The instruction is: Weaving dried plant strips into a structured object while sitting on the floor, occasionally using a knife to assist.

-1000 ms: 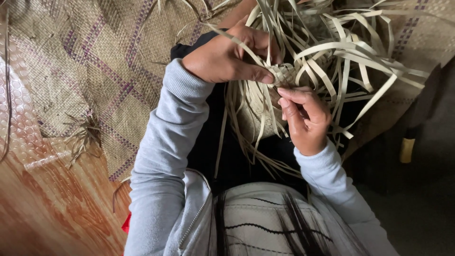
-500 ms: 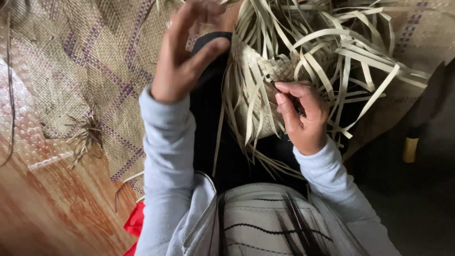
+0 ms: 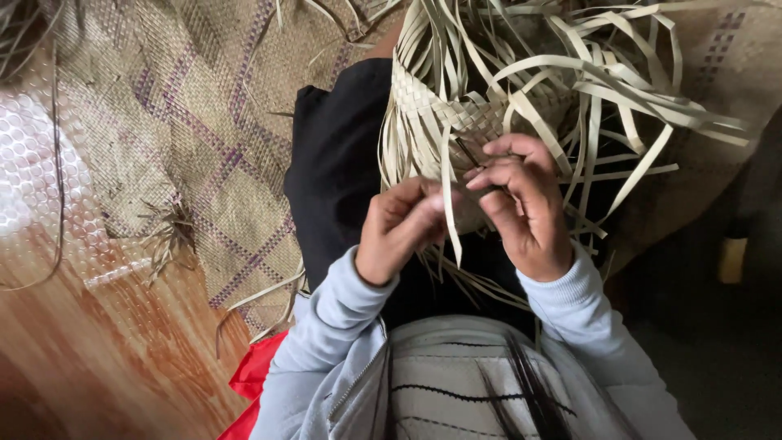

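The left hand (image 3: 399, 228) pinched one pale leaf strip (image 3: 447, 208) hanging off the half-woven basket (image 3: 456, 114), which sat on the lap at centre. The right hand (image 3: 521, 208) gripped a thin dark tool (image 3: 470, 155) against the weave. Pulled too hard, the strip could likely split or loosen neighbouring plaits. Loose strips (image 3: 619, 90) tangled far right, crowding both hands. A woven mat (image 3: 187, 122) lay left.

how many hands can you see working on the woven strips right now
2. The left hand pinches a loose strip just below the half-woven piece. The right hand grips the piece's lower edge beside it. No other person's hands show.
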